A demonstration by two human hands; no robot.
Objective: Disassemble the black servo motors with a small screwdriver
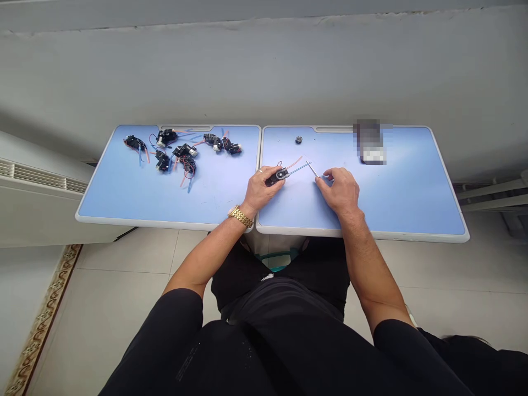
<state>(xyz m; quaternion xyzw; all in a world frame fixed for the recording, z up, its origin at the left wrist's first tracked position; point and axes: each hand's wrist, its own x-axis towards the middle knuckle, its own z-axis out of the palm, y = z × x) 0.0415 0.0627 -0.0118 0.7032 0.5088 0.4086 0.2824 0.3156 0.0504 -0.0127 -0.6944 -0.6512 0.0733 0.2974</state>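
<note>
The left hand (258,190) grips a black device (275,177) mid-frame; the right hand (341,190), right of it, pinches a slim tool (312,169).

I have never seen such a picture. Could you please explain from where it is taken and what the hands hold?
No machine is at work here: a camera on a person's head looks down over their own bare arms. The left hand holds a black part with red and blue strands. The right hand holds a thin metallic tool, its tip close to the blue strand's end. On the two blue tabletops lie similar black parts at left, a small round black piece beyond the hands, and a pixelated object at right.
</note>
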